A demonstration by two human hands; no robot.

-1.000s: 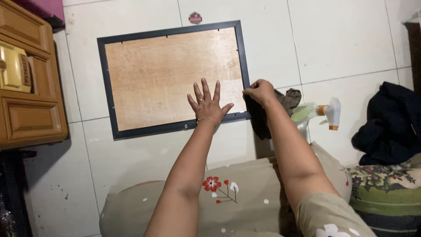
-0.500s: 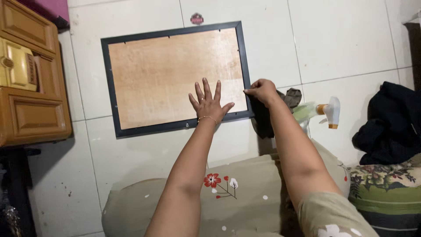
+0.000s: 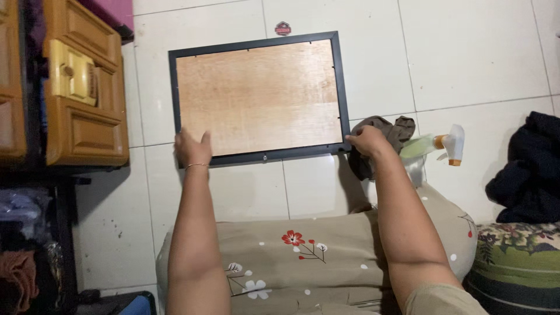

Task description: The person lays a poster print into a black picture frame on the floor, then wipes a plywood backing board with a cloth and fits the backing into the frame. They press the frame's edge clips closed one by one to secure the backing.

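Note:
A picture frame (image 3: 258, 96) lies face down on the white tiled floor, its brown wooden backing up and a thin black border around it. My left hand (image 3: 191, 148) grips its near left corner. My right hand (image 3: 366, 142) holds the near right corner. Both forearms reach out over a beige cushion with a flower print (image 3: 315, 256).
A dark grey cloth (image 3: 385, 129) lies on the floor just right of the frame, beside a spray bottle (image 3: 438, 146) with a white and orange head. A wooden cabinet (image 3: 81, 87) stands at the left. Dark clothing (image 3: 528, 169) is piled at the right, over a green flowered cushion (image 3: 516, 262).
My left hand lifted off the middle of the backing and moved left to the frame's near left corner. My right hand stayed at the near right corner.

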